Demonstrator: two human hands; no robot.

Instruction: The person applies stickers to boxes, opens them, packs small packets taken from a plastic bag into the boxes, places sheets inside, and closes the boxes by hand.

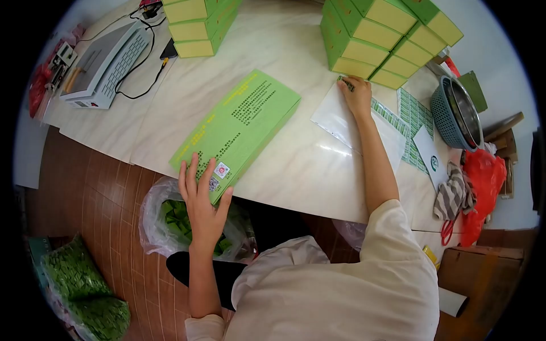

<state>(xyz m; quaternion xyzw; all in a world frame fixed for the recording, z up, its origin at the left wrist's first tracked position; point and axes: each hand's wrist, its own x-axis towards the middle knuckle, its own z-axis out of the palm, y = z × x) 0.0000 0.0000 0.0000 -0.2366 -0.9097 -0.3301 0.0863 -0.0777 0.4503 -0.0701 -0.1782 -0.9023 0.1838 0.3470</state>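
Note:
A long green box with yellow and dark printing and a QR code lies flat and slanted on the table. My left hand rests on its near end, fingers spread over the top and thumb by the side edge. Farther right, my right hand reaches over a whitish backing sheet that carries a strip of green stickers. Its fingertips are closed at the sheet's far corner on a small green printed sticker, partly hidden by the fingers.
Stacked green boxes stand back left and back right. A grey-white device with cables sits left. Sticker sheets, a blue basket and a red bag are right. Bags of green packets occupy the floor.

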